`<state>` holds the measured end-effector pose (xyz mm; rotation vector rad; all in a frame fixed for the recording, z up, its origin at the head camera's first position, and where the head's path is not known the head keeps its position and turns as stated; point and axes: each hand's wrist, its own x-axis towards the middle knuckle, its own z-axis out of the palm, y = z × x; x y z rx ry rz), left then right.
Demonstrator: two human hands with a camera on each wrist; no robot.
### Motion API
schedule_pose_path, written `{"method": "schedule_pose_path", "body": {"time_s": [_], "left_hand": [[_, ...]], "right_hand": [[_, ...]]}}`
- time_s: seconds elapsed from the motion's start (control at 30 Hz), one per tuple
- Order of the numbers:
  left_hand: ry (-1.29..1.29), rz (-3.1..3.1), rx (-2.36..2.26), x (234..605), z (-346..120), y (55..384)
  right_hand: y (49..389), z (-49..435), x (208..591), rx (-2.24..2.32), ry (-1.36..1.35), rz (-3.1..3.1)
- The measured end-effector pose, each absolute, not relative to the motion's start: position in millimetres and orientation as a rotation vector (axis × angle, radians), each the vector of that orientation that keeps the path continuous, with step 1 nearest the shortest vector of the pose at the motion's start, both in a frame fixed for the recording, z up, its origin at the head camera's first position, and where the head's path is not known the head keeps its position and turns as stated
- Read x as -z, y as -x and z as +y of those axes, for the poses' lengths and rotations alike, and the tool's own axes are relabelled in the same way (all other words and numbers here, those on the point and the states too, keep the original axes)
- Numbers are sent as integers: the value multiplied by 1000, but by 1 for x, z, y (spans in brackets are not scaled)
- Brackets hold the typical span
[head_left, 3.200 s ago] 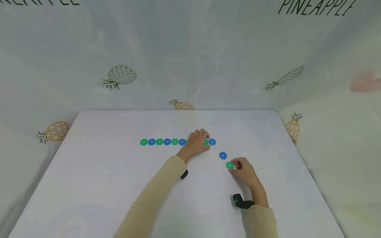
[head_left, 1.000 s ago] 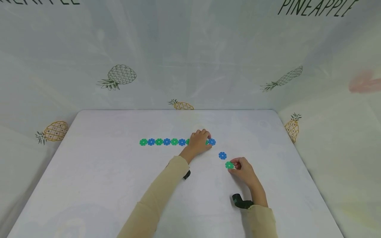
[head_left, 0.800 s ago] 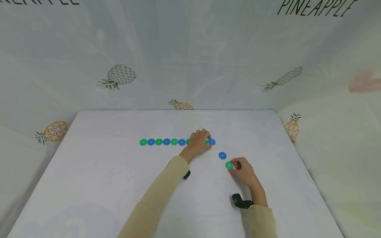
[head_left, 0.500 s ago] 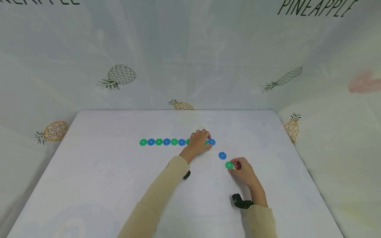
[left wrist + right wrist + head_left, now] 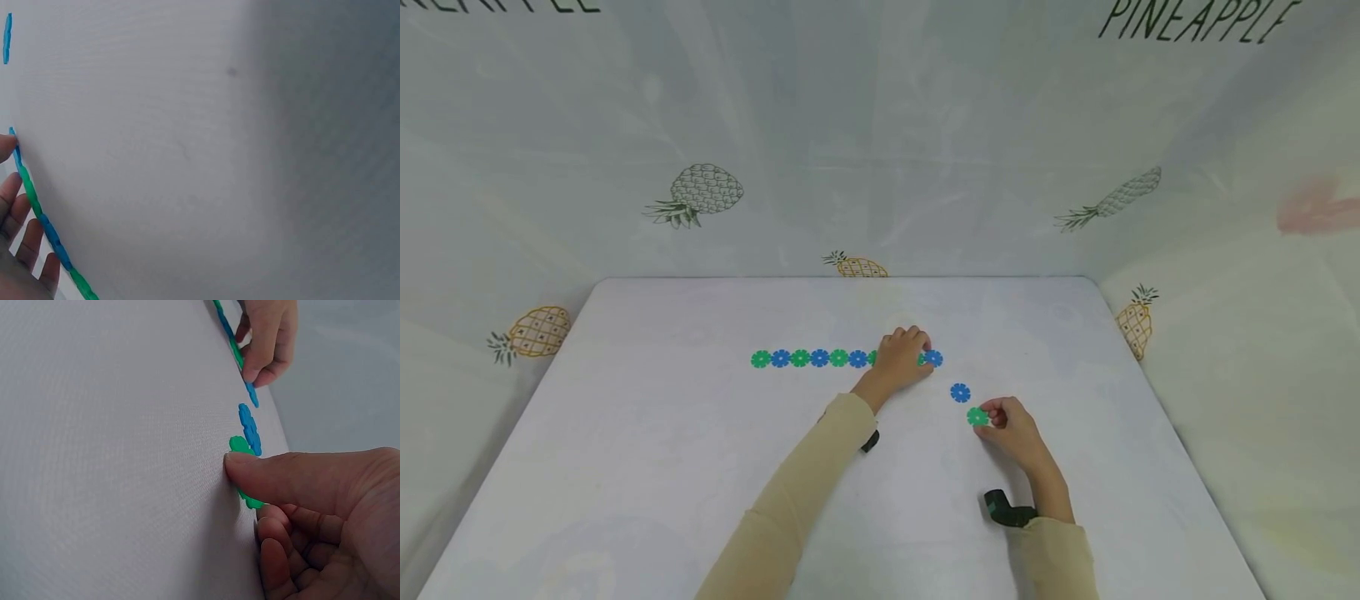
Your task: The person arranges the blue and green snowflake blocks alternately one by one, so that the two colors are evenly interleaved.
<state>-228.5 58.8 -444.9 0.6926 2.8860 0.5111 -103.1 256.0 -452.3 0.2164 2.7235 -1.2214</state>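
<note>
Green and blue snowflake building discs lie in a straight alternating row [image 5: 801,357] across the table. My left hand [image 5: 898,360] arches over the row's right part and hides some discs. Its thumb and forefinger pinch the blue end disc [image 5: 934,358] at the edges; the left wrist view shows this hand [image 5: 22,250] alongside the row. Off the row's end lies a loose blue disc [image 5: 960,392], flat on the table. Just nearer, my right hand [image 5: 1017,432] pinches a green disc [image 5: 977,417] by its rim, thumb in front in the right wrist view, close to the loose blue disc [image 5: 249,430].
The white table [image 5: 625,433] has its far edge against a pale cloth backdrop [image 5: 880,167] printed with pineapples. Each wrist wears a black camera, the right one [image 5: 1009,510] close over the table.
Since the earliest frame my left hand has shifted slightly right along the row, closer around the blue end disc. My right hand and the discs stay essentially where they were.
</note>
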Motion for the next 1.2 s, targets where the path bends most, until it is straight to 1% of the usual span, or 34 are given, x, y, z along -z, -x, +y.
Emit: {"method": "schedule_pose_path", "body": {"time_s": [0.4,0.9,1.2], "left_hand": [[-701,2890,-505,446,60,229],[-696,2900,-500,447,60,228],[-698,2898,-502,447,59,229]], "right_hand": [[99,253,451,1199,-242,2751],[92,249,449,1160,-192,2881],[96,246,445,1151,-222,2943]]}}
